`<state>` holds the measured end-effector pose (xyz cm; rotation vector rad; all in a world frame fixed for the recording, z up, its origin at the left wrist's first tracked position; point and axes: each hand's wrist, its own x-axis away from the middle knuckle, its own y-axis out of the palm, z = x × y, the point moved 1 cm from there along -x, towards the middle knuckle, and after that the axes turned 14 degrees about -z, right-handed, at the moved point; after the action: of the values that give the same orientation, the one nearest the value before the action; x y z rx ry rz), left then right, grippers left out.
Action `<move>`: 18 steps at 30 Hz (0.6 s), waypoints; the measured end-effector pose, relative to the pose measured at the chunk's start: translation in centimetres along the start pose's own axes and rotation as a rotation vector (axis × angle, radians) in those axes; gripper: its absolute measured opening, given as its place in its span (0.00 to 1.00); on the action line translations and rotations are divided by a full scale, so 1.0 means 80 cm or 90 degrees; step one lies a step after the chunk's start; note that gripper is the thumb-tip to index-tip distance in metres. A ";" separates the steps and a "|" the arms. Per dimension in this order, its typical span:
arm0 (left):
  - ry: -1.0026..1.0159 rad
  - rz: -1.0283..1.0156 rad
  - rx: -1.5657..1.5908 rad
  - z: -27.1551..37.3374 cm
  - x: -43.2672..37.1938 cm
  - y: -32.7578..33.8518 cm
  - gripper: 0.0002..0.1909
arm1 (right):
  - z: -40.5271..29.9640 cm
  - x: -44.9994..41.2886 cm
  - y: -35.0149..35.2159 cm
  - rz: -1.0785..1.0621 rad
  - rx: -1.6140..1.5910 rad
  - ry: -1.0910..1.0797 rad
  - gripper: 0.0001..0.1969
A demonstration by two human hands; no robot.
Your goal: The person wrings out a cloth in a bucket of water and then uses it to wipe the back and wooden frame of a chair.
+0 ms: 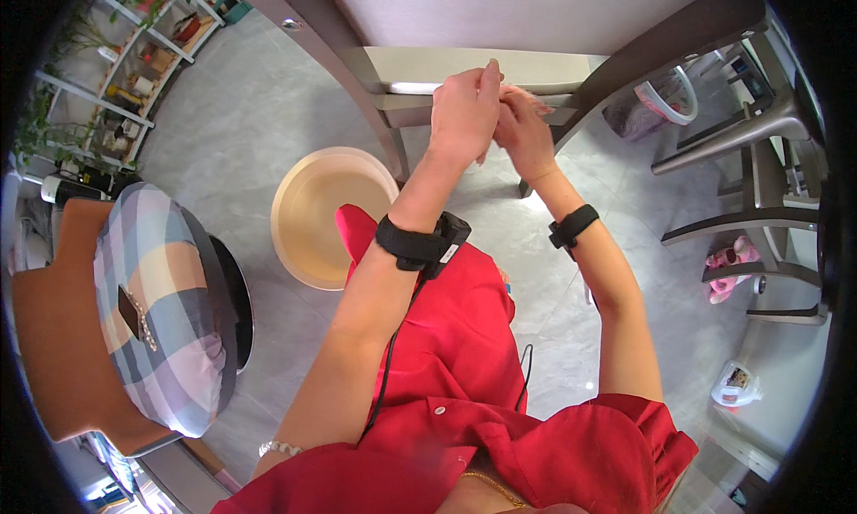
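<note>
My left hand [465, 112] and my right hand [527, 135] meet in front of a dark-framed chair [361, 65], above its lower cross rail. My right fingers are curled on a small pink piece, apparently cloth [529, 97], most of which the hands hide. The left hand is curled against it with the thumb pointing up; what lies inside its grip is hidden. A pale panel [495, 11] and a cream surface [455, 62] belong to the chair. Below my left forearm a beige plastic basin [278, 226] stands on the floor; whether it holds water cannot be told.
At left, a plaid cushion [164, 279] rests on a brown chair [57, 333], with a dark flat object [128, 312] on it. A plant rack [120, 85] stands behind. More chairs [743, 219], a lined bin [679, 99], a pink plush toy [726, 266] and a jug [735, 383] are at right.
</note>
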<state>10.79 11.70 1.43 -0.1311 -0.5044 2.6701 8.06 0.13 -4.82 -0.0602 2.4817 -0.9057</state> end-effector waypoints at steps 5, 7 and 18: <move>0.035 0.004 -0.012 0.000 -0.007 0.011 0.23 | 0.070 0.034 -0.047 0.000 0.444 -0.025 0.09; 0.015 -0.009 0.003 -0.002 -0.007 0.009 0.23 | 0.064 0.039 -0.061 -0.001 0.436 -0.013 0.12; 0.062 0.009 0.012 0.000 0.003 -0.022 0.23 | 0.036 0.009 -0.038 -0.054 0.452 -0.049 0.09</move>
<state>11.28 13.27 2.10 -0.2579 -0.4483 2.6657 8.37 -4.07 -5.18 0.0401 1.9681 -1.7245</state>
